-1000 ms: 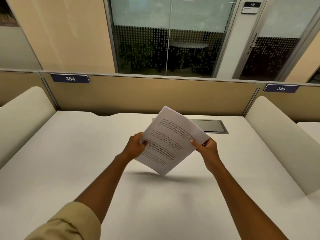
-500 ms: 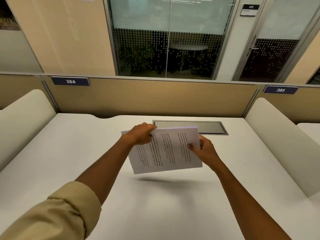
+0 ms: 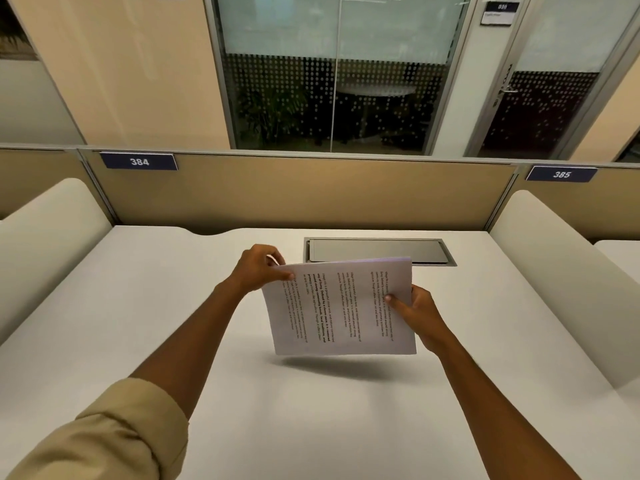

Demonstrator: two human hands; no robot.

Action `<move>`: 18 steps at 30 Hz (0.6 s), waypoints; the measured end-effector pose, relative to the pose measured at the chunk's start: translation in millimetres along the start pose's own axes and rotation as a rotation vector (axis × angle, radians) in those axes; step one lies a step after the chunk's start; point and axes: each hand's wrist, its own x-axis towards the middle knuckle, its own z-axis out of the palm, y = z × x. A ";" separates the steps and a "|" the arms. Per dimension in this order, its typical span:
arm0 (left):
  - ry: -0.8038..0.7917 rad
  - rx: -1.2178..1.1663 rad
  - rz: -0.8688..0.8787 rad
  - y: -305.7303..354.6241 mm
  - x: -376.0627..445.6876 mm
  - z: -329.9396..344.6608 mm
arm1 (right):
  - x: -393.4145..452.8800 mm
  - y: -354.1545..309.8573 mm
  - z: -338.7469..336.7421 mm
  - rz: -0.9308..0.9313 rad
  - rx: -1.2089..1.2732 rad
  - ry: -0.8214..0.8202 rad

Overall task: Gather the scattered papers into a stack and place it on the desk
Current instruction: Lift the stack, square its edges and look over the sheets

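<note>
— Holding anything, those two hands?

— Yes. Both grip one stack of white printed paper sheets (image 3: 341, 306), raised above the plain white desk top (image 3: 138, 323); its shadow falls on the surface just below, so the stack is clear of the desk.

— How does each hand take it?

— The left hand (image 3: 258, 268) pinches the upper left corner, thumb on the printed face and fingers curled behind. The right hand (image 3: 414, 313) clamps the right edge, thumb pressed on the text, the other fingers hidden under the sheets.

— And the stack's attitude?

— Tilted, far edge higher than the near one, turned so the lines of black text run sideways to the viewer. The edges look fairly even.

— What lies around?

— A grey rectangular cable hatch (image 3: 379, 251) is set into the desk just behind the stack. Beyond it stands a tan partition panel (image 3: 311, 192) carrying a dark blue plate numbered 384 (image 3: 138, 161) and another numbered 385 (image 3: 561, 174). A beige rolled sleeve (image 3: 104, 434) covers the left upper arm.
</note>
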 end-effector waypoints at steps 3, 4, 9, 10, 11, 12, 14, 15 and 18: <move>-0.003 -0.395 -0.068 -23.8 -17.1 8.4 | -4.6 6.9 -0.5 0.023 0.044 -0.009; 0.015 -0.519 -0.096 -31.7 -23.2 14.3 | -6.1 9.1 0.4 0.030 0.051 -0.013; 0.023 -0.872 -0.179 -62.4 -52.8 59.2 | -12.6 17.6 10.1 0.067 0.056 -0.012; 0.060 -0.872 -0.196 -66.0 -57.3 67.2 | -14.5 18.6 12.5 0.070 0.049 -0.011; 0.108 -0.856 -0.211 -68.6 -61.3 73.6 | -16.8 19.5 14.9 0.071 0.044 -0.010; 0.152 -0.835 -0.216 -69.5 -64.2 78.1 | -19.0 20.2 17.2 0.070 0.040 -0.006; 0.212 -0.799 -0.205 -67.8 -67.4 82.5 | -21.8 21.0 21.1 0.060 0.044 0.011; 0.236 -0.785 -0.200 -66.3 -68.1 82.8 | -22.1 20.6 23.3 0.054 0.050 0.021; 0.286 -0.749 -0.168 -62.0 -68.2 80.6 | -21.4 17.4 30.9 0.042 0.064 0.055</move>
